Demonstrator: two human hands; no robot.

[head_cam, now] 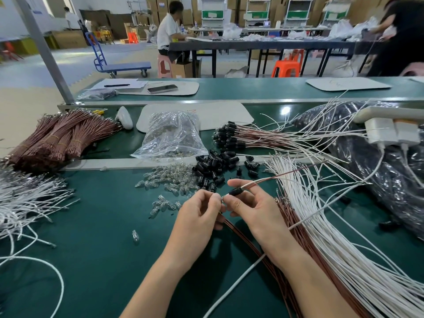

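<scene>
I take the heap of black sockets (pixel 213 166) on the bench (pixel 103 249) as my marker. Just in front of it, lifted off the green surface, my right hand (pixel 250 207) pinches one black socket (pixel 236 192) between thumb and fingers. Its brown and white leads (pixel 263 182) trail off to the right of the heap. My left hand (pixel 199 216) pinches what looks like a small clear bulb (pixel 222 199) at the socket's open end; whether it is seated I cannot tell. I judge this piece mid-assembly. Behind the heap lies a fan of finished sockets (pixel 229 136) with leads, a fair batch done. Left of the heap loose bulbs (pixel 169 180) wait, and to its right is a thick sheaf of white wires (pixel 321 226), so much is left.
</scene>
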